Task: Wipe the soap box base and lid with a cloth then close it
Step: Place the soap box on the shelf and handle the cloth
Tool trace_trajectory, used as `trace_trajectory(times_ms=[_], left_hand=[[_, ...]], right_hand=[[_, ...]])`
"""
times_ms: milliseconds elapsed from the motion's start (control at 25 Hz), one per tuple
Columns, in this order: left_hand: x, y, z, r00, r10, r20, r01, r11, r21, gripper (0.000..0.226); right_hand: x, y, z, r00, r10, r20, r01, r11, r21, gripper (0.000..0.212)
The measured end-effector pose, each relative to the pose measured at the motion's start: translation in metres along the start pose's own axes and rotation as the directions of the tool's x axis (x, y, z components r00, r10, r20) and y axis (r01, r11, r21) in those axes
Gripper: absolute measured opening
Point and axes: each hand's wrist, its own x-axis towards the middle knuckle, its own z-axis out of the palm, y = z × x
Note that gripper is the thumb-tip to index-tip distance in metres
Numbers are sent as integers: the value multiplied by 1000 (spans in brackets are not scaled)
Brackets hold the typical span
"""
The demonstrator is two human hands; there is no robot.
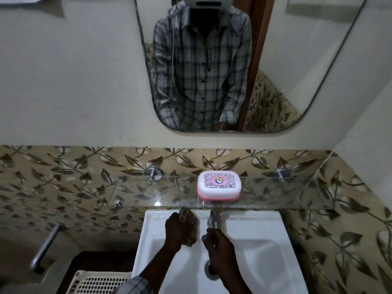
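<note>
Dim indoor light, glare along the glass shelf (161,203) edge, wide-angle bowing at edges

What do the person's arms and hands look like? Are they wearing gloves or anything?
No gloves: the left hand and right hand are bare, and so are the forearms. A checked shirt sleeve in grey and white shows at the left elbow. No rings, watch or bracelets are visible.

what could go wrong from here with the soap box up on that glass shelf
1. The closed white-and-pink plastic soap box sits near the front edge of the clear glass shelf, directly above the white ceramic sink; a clumsy grab could knock it down into the sink.
2. The left hand is full of the checked cloth, so lifting the lid likely falls to the right hand alone.
</note>
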Motion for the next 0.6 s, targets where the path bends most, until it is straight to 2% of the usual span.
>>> trace_trajectory(times_ms=[80, 200, 320, 360, 440, 480, 520, 600], left_hand=[[-30, 4, 3, 993, 115, 3, -115, 993, 39, 18], [-75, 7, 14, 962, 271, 20, -271, 955, 118, 9], [-99, 8, 14, 950, 307, 65, -312, 946, 85, 10], [-101, 9, 8, 941, 316, 122, -327, 942, 76, 21], [-100, 5, -8, 934, 269, 236, -244, 961, -130, 46], [-97, 2, -16, 925, 254, 284, -181, 949, -257, 51], [-97, 0, -24, 906, 264, 330, -128, 916, -381, 50], [-99, -3, -33, 880, 307, 362, -88, 855, -512, 36]], right_hand=[[4, -16, 4, 995, 94, 41, -97, 992, 84, 22], [6, -32, 10, 995, 69, 71, -72, 996, 49, 44], [3, -43, 15, 993, 87, 77, -95, 990, 103, 40], [3, -44, 16, 993, 96, 70, -105, 984, 145, 36], [0, -47, 12, 992, 112, 59, -123, 962, 242, 33], [-3, -49, 9, 991, 110, 80, -130, 944, 303, 30], [-6, -53, 7, 988, 104, 112, -138, 921, 364, 27], [-11, -60, 5, 983, 99, 154, -156, 896, 415, 25]])
